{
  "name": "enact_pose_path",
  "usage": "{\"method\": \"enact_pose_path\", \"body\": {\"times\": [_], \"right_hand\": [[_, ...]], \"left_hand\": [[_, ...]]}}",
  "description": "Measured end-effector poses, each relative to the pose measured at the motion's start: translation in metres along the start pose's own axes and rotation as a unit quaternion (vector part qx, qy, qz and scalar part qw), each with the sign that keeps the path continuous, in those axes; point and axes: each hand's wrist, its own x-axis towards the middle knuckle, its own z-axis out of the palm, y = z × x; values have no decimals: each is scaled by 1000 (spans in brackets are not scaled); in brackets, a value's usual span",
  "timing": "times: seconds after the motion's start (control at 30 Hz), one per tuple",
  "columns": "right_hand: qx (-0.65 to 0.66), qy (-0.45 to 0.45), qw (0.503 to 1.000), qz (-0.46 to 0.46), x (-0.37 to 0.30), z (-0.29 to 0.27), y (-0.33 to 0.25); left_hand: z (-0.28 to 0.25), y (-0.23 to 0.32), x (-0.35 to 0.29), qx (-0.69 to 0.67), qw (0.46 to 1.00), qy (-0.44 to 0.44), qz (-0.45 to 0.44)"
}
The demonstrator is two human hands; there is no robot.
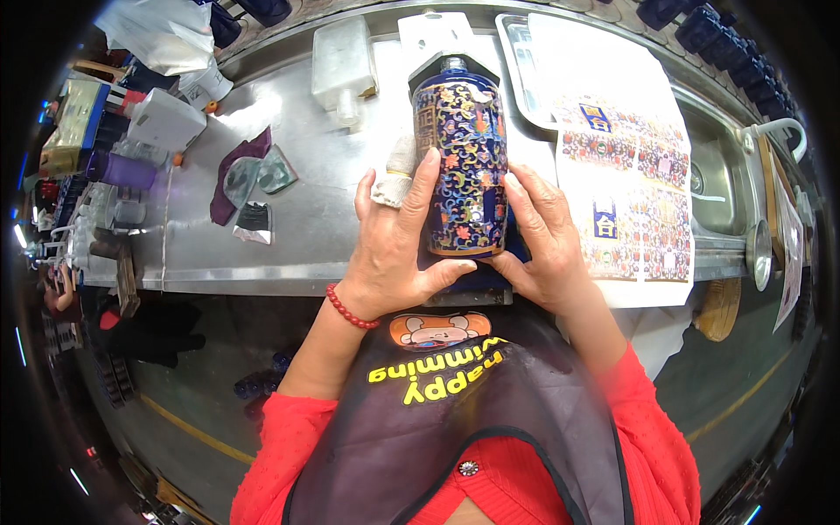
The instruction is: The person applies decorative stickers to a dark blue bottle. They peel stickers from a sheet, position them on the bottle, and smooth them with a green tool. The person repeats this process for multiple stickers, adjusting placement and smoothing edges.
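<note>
A dark blue bottle covered in colourful flowers and scrolls lies between my hands, its neck pointing away from me. My left hand grips its left side, with the thumb by the bottom end. A beige and white wrapping covers one finger of that hand, and red beads circle the wrist. From the other side, my right hand presses its fingers along the bottle, thumb near the base. Dark blue material shows partly under the bottle; what it is I cannot tell. At the right lies a large sheet of printed floral decals.
The metal worktop carries purple and grey cloth scraps and a clear plastic container. A purple cup and white boxes stand far left. Beyond the decals are a tray and a sink.
</note>
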Motion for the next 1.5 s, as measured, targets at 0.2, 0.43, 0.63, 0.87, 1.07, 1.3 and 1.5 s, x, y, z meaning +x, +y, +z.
{"method": "enact_pose_path", "body": {"times": [0.2,0.43,0.63,0.87,1.07,1.3,1.5], "right_hand": [[20,14,1000,7,2,2,0],[36,7,999,22,-2,7,6],[39,1,999,28,-2,7,6],[55,-14,998,34,-1,2,5],[60,-14,998,21,9,-6,7],[56,-14,998,34,19,-4,6],[67,-8,996,54,18,-6,7]], "left_hand": [[-2,2,-1,4,1000,-13,-22],[0,2,0,11,1000,-14,-18],[-1,-6,-2,-1,1000,-13,-14],[4,-8,4,-1,999,30,-20],[3,-7,13,-3,997,64,-37],[2,-6,17,-6,997,73,-36],[2,-8,15,-35,995,83,-40]]}}
